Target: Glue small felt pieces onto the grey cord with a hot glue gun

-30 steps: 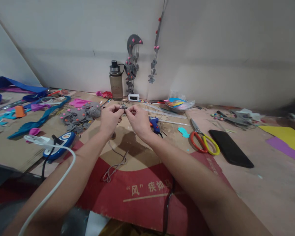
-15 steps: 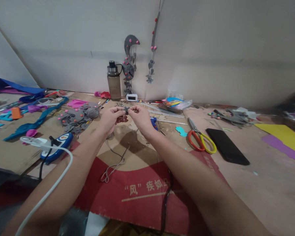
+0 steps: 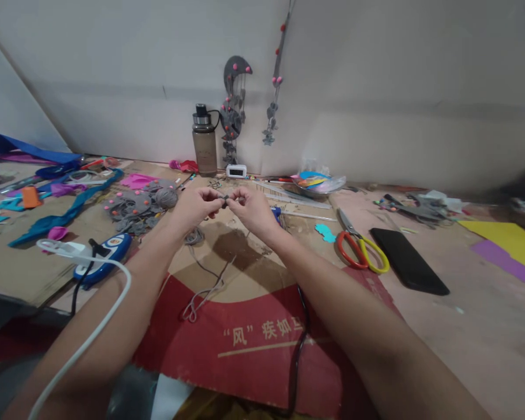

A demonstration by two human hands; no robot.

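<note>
My left hand [image 3: 195, 207] and my right hand [image 3: 252, 210] meet above the middle of the cardboard sheet [image 3: 245, 338]. Both pinch one small grey felt piece [image 3: 225, 200] between thumb and fingertips. Grey yarn [image 3: 203, 280] trails down from under my left hand and lies looped on the cardboard. A ball of grey yarn [image 3: 166, 198] sits just left of my left hand beside a heap of grey felt cut-outs with pink dots [image 3: 131, 211]. A blue glue gun [image 3: 276, 214] is partly hidden behind my right hand.
Red-and-yellow scissors [image 3: 361, 249] and a black phone [image 3: 409, 259] lie to the right. A bottle [image 3: 205, 142], a small white clock [image 3: 236, 171] and grey hanging decorations [image 3: 234, 111] stand by the wall. A white cable [image 3: 83, 344] crosses my left arm; a blue-and-white device [image 3: 102, 259] lies left.
Both hands have dropped slightly toward the table and closed tighter on the grey piece, which now shows less between the fingertips. The view has shifted a little.
</note>
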